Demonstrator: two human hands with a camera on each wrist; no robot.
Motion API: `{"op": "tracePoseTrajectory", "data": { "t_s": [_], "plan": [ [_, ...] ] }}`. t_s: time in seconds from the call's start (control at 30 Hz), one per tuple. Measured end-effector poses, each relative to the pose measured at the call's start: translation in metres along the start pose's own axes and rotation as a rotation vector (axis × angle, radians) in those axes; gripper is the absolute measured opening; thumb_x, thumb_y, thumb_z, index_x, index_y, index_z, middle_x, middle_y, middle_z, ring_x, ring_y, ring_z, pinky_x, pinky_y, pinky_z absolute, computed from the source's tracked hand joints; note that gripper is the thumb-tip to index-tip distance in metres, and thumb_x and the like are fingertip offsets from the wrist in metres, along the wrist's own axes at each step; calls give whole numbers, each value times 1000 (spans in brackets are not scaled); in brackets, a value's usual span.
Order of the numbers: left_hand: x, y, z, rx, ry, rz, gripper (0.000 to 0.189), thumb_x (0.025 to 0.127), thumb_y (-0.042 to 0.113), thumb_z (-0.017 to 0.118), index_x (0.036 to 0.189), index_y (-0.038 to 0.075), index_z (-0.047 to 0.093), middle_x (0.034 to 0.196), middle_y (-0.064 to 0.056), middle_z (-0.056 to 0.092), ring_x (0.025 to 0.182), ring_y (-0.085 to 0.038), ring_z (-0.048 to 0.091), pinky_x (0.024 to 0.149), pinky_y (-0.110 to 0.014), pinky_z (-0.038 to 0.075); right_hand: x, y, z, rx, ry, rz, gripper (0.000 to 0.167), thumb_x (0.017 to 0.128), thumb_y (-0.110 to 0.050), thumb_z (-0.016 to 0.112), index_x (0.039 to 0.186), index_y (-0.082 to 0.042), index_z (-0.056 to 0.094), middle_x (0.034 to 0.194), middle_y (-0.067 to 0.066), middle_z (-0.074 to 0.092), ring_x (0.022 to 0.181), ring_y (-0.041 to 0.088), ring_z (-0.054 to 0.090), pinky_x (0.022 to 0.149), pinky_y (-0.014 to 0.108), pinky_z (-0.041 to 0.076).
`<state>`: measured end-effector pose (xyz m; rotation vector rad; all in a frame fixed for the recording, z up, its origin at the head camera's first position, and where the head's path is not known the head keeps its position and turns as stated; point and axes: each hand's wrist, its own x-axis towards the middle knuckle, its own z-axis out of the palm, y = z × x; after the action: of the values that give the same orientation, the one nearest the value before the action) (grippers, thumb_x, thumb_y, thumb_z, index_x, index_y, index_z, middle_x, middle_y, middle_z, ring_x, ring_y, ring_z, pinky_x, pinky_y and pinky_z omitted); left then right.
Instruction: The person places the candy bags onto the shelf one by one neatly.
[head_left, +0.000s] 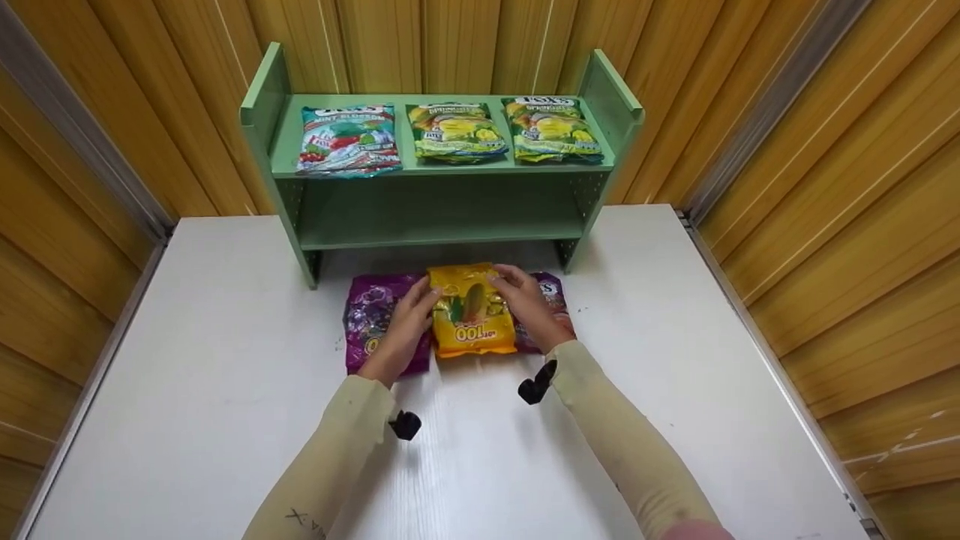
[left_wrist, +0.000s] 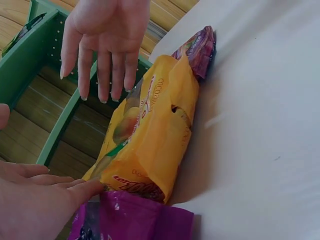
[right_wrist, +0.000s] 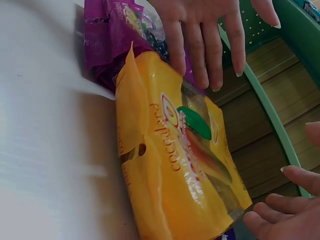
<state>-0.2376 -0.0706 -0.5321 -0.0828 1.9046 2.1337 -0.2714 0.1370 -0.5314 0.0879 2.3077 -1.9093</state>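
Observation:
A yellow candy bag (head_left: pixel 472 319) with a mango picture lies on the white table, its lettering upside down in the head view. My left hand (head_left: pixel 405 324) is at the bag's left edge with straight fingers, and a purple candy bag (head_left: pixel 369 309) lies partly under that hand. On the other side, my right hand (head_left: pixel 528 305) has its extended fingers at the yellow bag's upper right edge. Partly hidden behind the right hand is a dark purple-red bag (head_left: pixel 555 300). Both wrist views show relaxed, spread fingers (left_wrist: pixel 102 75) beside the yellow bag, not curled round it.
A green two-tier shelf (head_left: pixel 442 214) stands behind the bags. Its top tier carries a teal-and-red bag (head_left: pixel 350 141) and two yellow-green bags (head_left: pixel 459 133). Wood-patterned walls (head_left: pixel 847 247) enclose the table (head_left: pixel 187 390) at the back and sides.

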Motion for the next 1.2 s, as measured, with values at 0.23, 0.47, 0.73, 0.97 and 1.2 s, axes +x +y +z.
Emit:
{"op": "tracePoseTrajectory", "data": {
  "t_s": [0.23,0.47,0.73,0.97,1.2],
  "plan": [
    [-1,0,1,21,-16,-63,69,98,47,48,156,25,17,162,-1,20,148,-23,24,123,-42,20,3,11,-2,-10,0,31,51,99,-28,54,144,-8,43,149,13,43,132,28,47,114,45,37],
    [1,-1,2,12,-23,-49,69,98,45,48,156,22,18,161,-3,21,149,-24,23,123,-43,19,3,15,-4,-25,17,80,52,98,-31,55,144,-12,43,150,9,42,136,26,43,116,43,34],
    [1,-3,-1,54,3,-57,67,98,47,46,155,22,21,161,-3,25,148,-24,24,122,-44,21,2,17,-2,-12,14,107,51,97,-32,56,144,-13,44,147,8,45,135,26,43,117,43,34],
    [2,-4,-2,23,4,-39,66,99,45,45,155,20,20,159,-5,28,144,-27,31,119,-46,28,5,22,-2,0,23,140,54,97,-32,56,146,-16,40,150,7,42,138,25,41,117,42,33],
    [3,-4,-5,49,14,-18,66,100,46,44,155,19,21,161,-3,24,149,-24,21,123,-45,18,4,25,-5,-15,18,134,59,97,-33,56,149,-14,36,153,7,38,141,25,38,118,42,31]
  ]
}}
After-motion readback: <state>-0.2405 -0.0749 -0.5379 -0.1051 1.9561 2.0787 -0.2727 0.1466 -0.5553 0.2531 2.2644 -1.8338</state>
